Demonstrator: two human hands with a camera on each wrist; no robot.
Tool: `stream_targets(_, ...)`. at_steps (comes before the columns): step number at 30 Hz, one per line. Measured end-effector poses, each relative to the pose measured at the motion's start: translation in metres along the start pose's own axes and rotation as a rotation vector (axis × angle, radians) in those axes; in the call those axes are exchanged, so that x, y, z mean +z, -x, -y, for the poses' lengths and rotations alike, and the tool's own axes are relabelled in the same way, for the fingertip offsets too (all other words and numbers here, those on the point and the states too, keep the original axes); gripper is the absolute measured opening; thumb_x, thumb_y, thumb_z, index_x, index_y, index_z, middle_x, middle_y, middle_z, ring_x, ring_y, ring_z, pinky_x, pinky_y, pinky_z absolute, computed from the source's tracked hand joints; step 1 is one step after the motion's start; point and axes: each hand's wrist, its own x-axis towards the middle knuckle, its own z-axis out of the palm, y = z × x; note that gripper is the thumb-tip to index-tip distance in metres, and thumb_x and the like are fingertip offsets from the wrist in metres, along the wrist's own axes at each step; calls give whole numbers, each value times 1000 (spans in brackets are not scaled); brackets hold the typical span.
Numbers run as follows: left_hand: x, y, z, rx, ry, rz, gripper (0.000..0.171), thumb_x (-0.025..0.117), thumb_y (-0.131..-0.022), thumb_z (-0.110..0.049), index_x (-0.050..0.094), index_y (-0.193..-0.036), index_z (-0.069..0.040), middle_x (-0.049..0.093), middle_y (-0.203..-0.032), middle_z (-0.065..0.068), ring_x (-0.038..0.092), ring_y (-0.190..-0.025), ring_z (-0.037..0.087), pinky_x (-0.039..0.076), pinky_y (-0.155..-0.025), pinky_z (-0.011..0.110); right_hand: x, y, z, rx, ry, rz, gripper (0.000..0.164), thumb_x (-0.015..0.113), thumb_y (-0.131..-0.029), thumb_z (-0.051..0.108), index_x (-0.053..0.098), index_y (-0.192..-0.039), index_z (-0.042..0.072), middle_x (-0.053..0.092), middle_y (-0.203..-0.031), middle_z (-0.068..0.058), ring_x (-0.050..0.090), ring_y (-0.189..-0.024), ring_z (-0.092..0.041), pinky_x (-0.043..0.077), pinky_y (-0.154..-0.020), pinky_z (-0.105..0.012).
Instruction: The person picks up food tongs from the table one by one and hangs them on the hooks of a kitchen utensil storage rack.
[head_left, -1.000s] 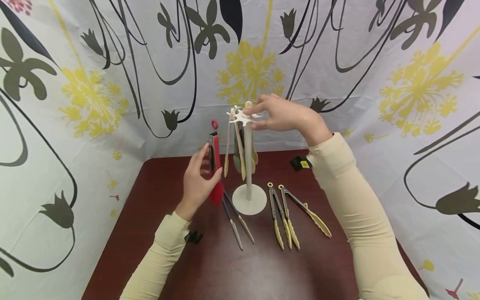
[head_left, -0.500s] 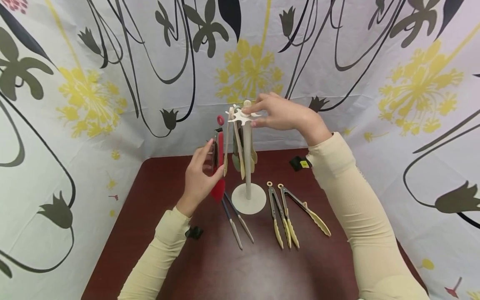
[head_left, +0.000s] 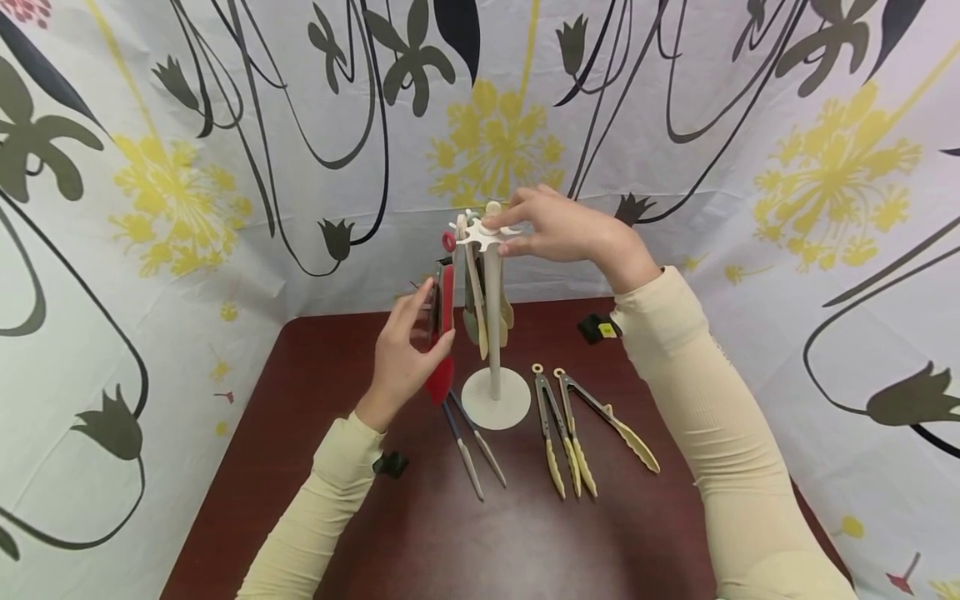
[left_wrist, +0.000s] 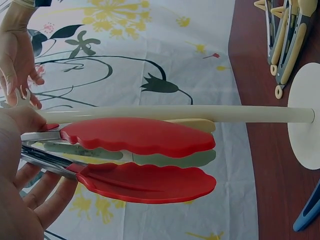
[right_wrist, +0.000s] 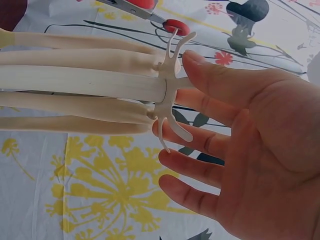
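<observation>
My left hand (head_left: 401, 358) grips red-tipped kitchen tongs (left_wrist: 145, 182) by the metal arms, thumb on one side and fingers on the other. They hang tips down, with the red ring at their top close to the left hooks of a white utensil stand (head_left: 493, 333). In the right wrist view, that red ring (right_wrist: 176, 27) lies near a hook tip; whether they touch is unclear. My right hand (head_left: 573, 225) holds the stand's hooked top (right_wrist: 167, 95) between thumb and fingers. Beige tongs (right_wrist: 100, 110) and green-tipped ones (left_wrist: 175, 158) hang around the pole.
Right of the round white base (head_left: 497, 408), two tongs with yellow tips (head_left: 588, 475) lie on the dark red table (head_left: 517, 550). Blue tongs with grey tips (head_left: 468, 467) lie left of the base. Floral cloth (head_left: 300, 217) surrounds the table.
My left hand has moved slightly right, bringing the red tongs and their ring up against the stand's left side. The right hand has stayed on the stand's top.
</observation>
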Motion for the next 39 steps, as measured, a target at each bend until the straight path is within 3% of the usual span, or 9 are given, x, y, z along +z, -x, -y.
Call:
stream_targets(9,2,-1,1,4,25,9,78,77,-85,-16,39,-153,-27,59,-128,11,67,-100,23,62,-72,35,1,1,3,29,8,-3,50,65,-96,32,55,-142,19,55,-119,-14,41,-101,-29,38,-89,-42)
stream_targets(15,4,-2,2,-3,34,20,78,77,-85,-15,39,-153,-26,58,-129,11,67,-100,23,62,-74,36,0,1,3,51,18,-14,52,69,-92,37,57,-141,21,56,-133,-14,48,-116,-33,40,-102,-48)
stream_targets(21,6,-3,2,-15,48,38,79,77,-85,-14,39,-153,-24,58,-130,11,68,-101,24,62,-76,38,-1,2,4,70,7,-25,53,71,-90,40,60,-138,21,54,-142,-13,45,-132,-34,25,-122,-51)
stream_targets(28,8,-5,5,-22,43,58,80,76,-86,-15,36,-154,-26,57,-129,12,68,-100,23,62,-78,37,1,1,7,109,11,-45,53,71,-89,43,61,-137,22,51,-149,-14,35,-145,-36,14,-127,-50)
stream_targets(30,8,-5,6,-22,45,61,79,76,-86,-15,36,-154,-26,57,-129,12,68,-101,24,62,-78,37,2,1,8,120,9,-56,53,71,-89,44,61,-136,22,50,-149,-15,35,-145,-36,21,-125,-50)
stream_targets(34,8,-6,7,-25,48,66,79,75,-87,-16,35,-155,-27,57,-130,13,67,-101,24,62,-79,37,6,2,10,134,9,-80,52,70,-89,45,61,-136,24,56,-135,-14,46,-124,-32,42,-105,-49)
stream_targets(36,9,-6,7,-25,44,71,79,74,-88,-16,34,-155,-28,56,-130,13,67,-102,24,62,-80,36,7,3,10,139,9,-87,52,70,-89,46,61,-136,25,57,-128,-12,47,-112,-29,45,-94,-47)
stream_targets(39,10,-6,8,-20,38,74,79,74,-88,-16,34,-155,-27,56,-130,13,67,-103,24,62,-80,36,9,3,11,144,17,-97,52,70,-89,47,61,-136,26,57,-126,-10,47,-109,-27,46,-90,-45)
